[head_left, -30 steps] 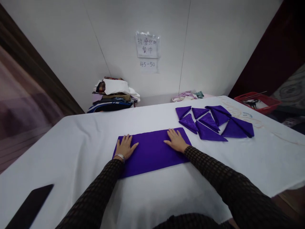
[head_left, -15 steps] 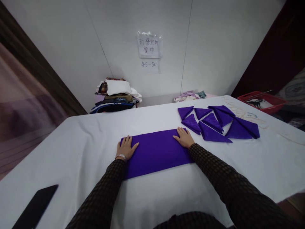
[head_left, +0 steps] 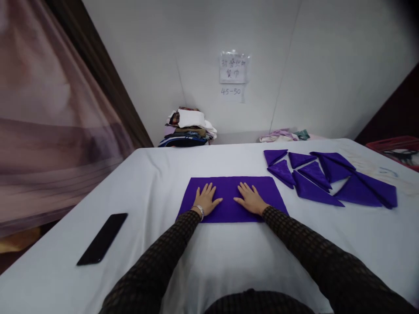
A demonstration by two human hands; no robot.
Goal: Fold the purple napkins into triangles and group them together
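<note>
A purple cloth [head_left: 229, 192], folded into a long rectangle, lies flat on the white table [head_left: 150, 183] in front of me. My left hand [head_left: 205, 199] rests flat on its left-middle part, fingers spread. My right hand [head_left: 250, 199] lies flat beside it on the cloth's middle, fingers stretched out. Both hands press on the cloth and hold nothing. Several purple cloths folded into triangles [head_left: 314, 176] lie in a group on the table to the right of the rectangle.
A black phone [head_left: 103, 238] lies on the table at the near left. A stack of folded clothes [head_left: 188, 126] and a small heap of cloth [head_left: 281, 135] sit beyond the table's far edge by the wall. A red basket [head_left: 397, 146] stands at far right.
Both hands slid from the cloth's two ends toward its middle and now lie close together. The camera view turned to the left.
</note>
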